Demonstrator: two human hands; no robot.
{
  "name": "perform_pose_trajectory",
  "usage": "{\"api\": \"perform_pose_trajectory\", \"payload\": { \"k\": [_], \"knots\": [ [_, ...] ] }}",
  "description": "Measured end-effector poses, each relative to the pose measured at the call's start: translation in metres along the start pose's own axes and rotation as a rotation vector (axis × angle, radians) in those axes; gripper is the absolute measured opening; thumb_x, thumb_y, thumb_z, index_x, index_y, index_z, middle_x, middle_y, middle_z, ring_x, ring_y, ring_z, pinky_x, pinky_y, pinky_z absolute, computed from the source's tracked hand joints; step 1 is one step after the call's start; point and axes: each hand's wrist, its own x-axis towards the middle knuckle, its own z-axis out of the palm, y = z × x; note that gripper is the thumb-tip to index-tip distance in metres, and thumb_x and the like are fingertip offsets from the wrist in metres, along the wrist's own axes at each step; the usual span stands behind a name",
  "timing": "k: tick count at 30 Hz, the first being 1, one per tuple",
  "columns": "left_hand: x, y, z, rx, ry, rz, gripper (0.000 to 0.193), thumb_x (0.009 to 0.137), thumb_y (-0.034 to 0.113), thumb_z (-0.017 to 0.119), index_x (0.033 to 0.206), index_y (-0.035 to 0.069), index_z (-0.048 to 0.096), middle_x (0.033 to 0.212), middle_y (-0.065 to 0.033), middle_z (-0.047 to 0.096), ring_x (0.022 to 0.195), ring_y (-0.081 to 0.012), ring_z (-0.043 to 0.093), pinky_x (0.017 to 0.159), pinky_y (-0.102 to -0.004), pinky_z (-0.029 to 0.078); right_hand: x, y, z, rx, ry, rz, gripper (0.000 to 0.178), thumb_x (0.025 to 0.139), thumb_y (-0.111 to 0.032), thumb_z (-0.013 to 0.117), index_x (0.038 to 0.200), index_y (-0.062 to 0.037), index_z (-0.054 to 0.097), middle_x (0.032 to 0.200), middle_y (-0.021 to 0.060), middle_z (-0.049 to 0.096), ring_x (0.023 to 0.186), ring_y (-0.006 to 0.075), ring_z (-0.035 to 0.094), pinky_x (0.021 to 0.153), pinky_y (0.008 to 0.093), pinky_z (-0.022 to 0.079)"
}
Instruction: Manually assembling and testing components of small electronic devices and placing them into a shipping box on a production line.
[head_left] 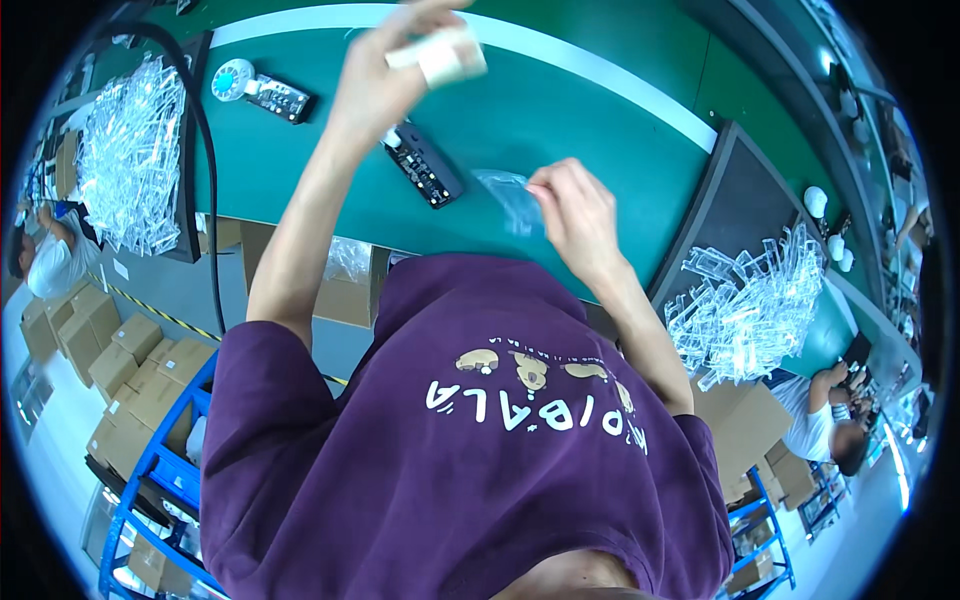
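Between the finger and thumb of my right hand [575, 215] is a thin clear plastic piece [515, 200], held just above the green bench. My left hand [400, 60] is raised over the far side of the bench, its fingers smeared by motion. A white piece [445, 57] shows at those fingers; whether it is gripped or wrapped round them I cannot tell. Below that hand a black device with an exposed circuit board [425, 165] lies on the bench, partly covered by the wrist. Further left lies a similar board device [280, 100] beside a white and turquoise round part [232, 80].
Heaps of clear plastic parts lie in dark trays at the left [130, 150] and right [745, 310]. A black cable [210, 190] hangs down the left side. Cardboard boxes [150, 370] and a blue rack [150, 470] stand behind at the left. Other people work at both sides.
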Motion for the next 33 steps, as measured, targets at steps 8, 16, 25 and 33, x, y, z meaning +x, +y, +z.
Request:
{"api": "perform_pose_trajectory", "payload": {
  "k": [8, 16, 25, 33],
  "knots": [
    [-0.084, 0.034, 0.035, 0.304, -0.147, 0.274, 0.039, 0.075, 0.011, 0.068, 0.112, 0.006, 0.058, 0.098, -0.0059, 0.059, 0.084, -0.0179, 0.059, 0.068, -0.0274, 0.047, 0.028, -0.063, -0.034, 0.083, 0.196, -0.276, 0.008, 0.081, -0.003, 0.058, 0.087, 0.0005, 0.055, 0.076, 0.0091, 0.057, 0.062, 0.0201, 0.055, 0.054, 0.0293, 0.043],
    [-0.191, -0.018, -0.097, -0.612, 0.642, -0.409, 0.025, 0.086, 0.022, 0.059, 0.101, 0.003, 0.056, 0.078, -0.0036, 0.057, 0.064, -0.0114, 0.054, 0.051, -0.0239, 0.042, 0.011, -0.008, 0.002, 0.155, 0.111, 0.425, 0.014, 0.088, -0.008, 0.052, 0.099, -0.0015, 0.056, 0.075, 0.0072, 0.057, 0.064, 0.0139, 0.054, 0.056, 0.026, 0.043],
    [-0.308, -0.105, -0.154, 0.433, 0.734, -0.826, 0.039, 0.085, 0.023, 0.058, 0.119, 0.003, 0.05, 0.096, -0.0124, 0.059, 0.083, -0.0212, 0.058, 0.071, -0.0306, 0.047, -0.008, 0.008, 0.033, -0.452, -0.1, -0.012, 0.032, 0.086, -0.019, 0.058, 0.114, -0.0056, 0.05, 0.098, 0.0139, 0.056, 0.075, 0.025, 0.058, 0.062, 0.0343, 0.046],
    [-0.113, -0.074, -0.075, 0.011, 0.399, -0.71, 0.054, 0.081, 0.028, 0.064, 0.124, 0.001, 0.049, 0.103, -0.0103, 0.06, 0.079, -0.0163, 0.057, 0.059, -0.0234, 0.046, -0.003, -0.004, 0.081, -0.637, -0.048, 0.398, 0.071, 0.074, -0.023, 0.068, 0.131, -0.0003, 0.032, 0.114, 0.0174, 0.047, 0.096, 0.0306, 0.048, 0.077, 0.0412, 0.043]
  ]
}}
